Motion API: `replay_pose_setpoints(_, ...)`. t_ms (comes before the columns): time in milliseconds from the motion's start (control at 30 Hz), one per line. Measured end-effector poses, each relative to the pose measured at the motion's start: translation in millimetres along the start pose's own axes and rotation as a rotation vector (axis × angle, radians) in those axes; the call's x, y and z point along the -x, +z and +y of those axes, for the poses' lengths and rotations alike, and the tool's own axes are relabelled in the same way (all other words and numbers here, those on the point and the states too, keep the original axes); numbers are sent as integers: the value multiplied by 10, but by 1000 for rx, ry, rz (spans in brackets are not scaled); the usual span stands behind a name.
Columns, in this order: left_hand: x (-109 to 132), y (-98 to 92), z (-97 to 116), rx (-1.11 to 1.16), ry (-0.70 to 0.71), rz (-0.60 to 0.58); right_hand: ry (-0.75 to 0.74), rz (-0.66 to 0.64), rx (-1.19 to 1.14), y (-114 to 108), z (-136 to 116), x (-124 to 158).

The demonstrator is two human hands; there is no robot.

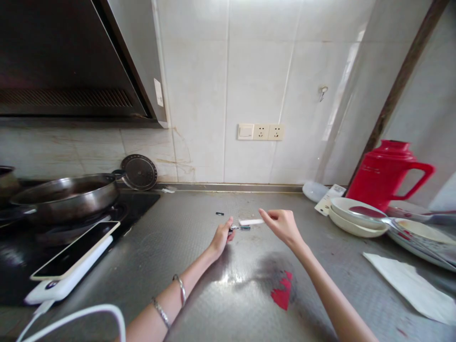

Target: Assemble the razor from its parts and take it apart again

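My left hand point(221, 238), with two silver bangles on its wrist, is closed on a small dark and silvery piece point(232, 229), too small to name. A tiny dark greenish part point(245, 228) shows just right of it; I cannot tell whether the two are joined. My right hand point(281, 225) pinches one end of a thin white strip point(251, 222), which points left toward my left thumb. Beyond my left hand, a small black piece point(220, 213) lies on the metal counter point(185, 223). A torn red scrap point(282, 290) lies between my forearms.
Left, a steel pan point(67, 197) sits on the black stove, with a phone point(76, 249) on a white power bank and cable point(81, 313) nearer me. At right stand a red thermos jug point(386, 173), stacked bowls point(356, 223) and a white paper sheet point(409, 285).
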State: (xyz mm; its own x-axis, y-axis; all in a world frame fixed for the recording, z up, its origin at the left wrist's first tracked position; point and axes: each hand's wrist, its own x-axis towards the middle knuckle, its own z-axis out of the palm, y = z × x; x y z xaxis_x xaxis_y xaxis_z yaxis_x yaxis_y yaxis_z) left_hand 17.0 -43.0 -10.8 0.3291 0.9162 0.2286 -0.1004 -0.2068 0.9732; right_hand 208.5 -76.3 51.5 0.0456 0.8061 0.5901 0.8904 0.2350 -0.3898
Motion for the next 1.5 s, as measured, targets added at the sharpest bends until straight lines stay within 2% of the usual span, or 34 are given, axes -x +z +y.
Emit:
replay_pose_setpoints(100,10,17,-10,-11,-22,13,-47,3,5,74,-110,45)
replay_pose_setpoints(200,19,31,-4,-24,-41,34,-70,8,30,76,-112,63)
replay_pose_setpoints(367,19,36,2,-99,-18,18,-26,37,31,3,51,66)
replay_pose_setpoints(467,28,54,1,-132,-20,16,-11,34,-7,18,24,87)
replay_pose_setpoints(633,56,87,34,-22,-54,23,35,20,-68,76,16,97)
replay_pose_setpoints(733,70,117,77,164,-143,21,87,49,13,68,168,86)
replay_pose_setpoints(833,86,171,123,376,-327,31,131,48,99,68,271,87)
replay_pose_setpoints(967,115,259,148,513,-501,116,119,75,86,127,149,108)
replay_pose_setpoints(1133,145,330,153,567,-576,119,48,96,47,227,-35,120)
replay_pose_setpoints(1367,154,315,173,583,-574,87,85,113,101,161,298,111)
replay_pose_setpoints(1500,152,338,159,531,-640,87,55,119,68,231,243,122)
